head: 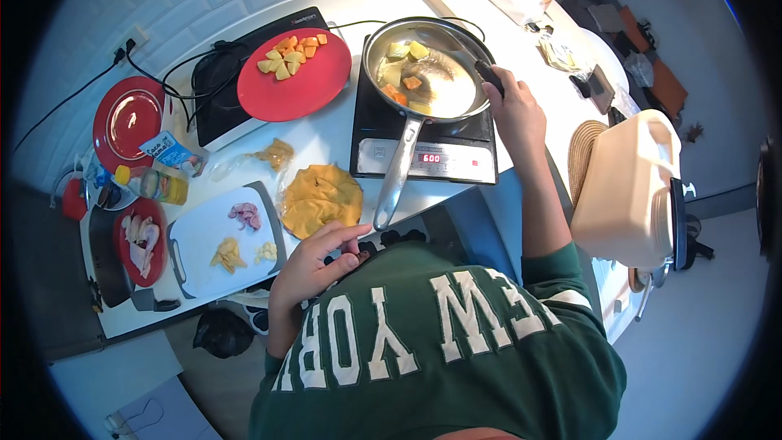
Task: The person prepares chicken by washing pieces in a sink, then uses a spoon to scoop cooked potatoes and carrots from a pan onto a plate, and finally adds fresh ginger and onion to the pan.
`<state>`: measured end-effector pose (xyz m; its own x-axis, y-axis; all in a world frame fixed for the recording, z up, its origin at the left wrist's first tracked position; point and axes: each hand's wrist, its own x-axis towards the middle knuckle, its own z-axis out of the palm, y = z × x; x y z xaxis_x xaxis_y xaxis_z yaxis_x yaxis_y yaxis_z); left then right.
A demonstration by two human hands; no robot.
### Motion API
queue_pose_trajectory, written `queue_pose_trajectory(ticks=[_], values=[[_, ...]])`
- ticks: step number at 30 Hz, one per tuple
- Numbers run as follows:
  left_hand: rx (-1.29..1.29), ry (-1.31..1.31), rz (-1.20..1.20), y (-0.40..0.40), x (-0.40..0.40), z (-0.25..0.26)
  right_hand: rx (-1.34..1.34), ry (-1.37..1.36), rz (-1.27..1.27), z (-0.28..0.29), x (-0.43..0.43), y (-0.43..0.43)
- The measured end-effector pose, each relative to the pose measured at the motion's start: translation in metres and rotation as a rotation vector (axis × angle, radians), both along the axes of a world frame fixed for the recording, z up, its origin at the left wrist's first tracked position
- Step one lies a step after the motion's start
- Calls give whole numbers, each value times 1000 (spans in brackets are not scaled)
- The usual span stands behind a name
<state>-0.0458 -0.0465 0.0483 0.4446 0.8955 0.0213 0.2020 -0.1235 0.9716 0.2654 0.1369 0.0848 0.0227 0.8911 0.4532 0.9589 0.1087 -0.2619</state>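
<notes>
A steel frying pan [453, 111] sits on a black induction cooker [361, 128], with potato and carrot chunks [393, 76] in shiny oil. My right hand [519, 104] is closed on the black handle of a cooking utensil [489, 76], whose far end reaches into the pan. My left hand [321, 260] holds nothing; its fingers are apart near the end of the pan's handle [394, 180] and beside an orange-yellow cloth [324, 198]. Further up, a red plate [293, 95] bears more potato and carrot pieces [292, 55] above a second black cooktop [214, 116].
At the left, a cutting board [208, 226] holds chopped onion, garlic and yellowish slices. Raw chicken [140, 244] lies in a red dish beside it. An oil bottle [156, 184] and a blue carton [173, 153] stand nearby. A large beige container [623, 195] is at right.
</notes>
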Motion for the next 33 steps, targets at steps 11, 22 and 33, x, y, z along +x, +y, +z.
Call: queue_pose_trajectory(ticks=[11,22,33], values=[[-23,3,-32,6,8,0,-47,-39,0,-22,-15,25],[-68,-15,-6,4,5,2,-67,-57,103,66,31,-58],[-101,30,-32,15,14,1,-238,-160,164,55,27,-36]])
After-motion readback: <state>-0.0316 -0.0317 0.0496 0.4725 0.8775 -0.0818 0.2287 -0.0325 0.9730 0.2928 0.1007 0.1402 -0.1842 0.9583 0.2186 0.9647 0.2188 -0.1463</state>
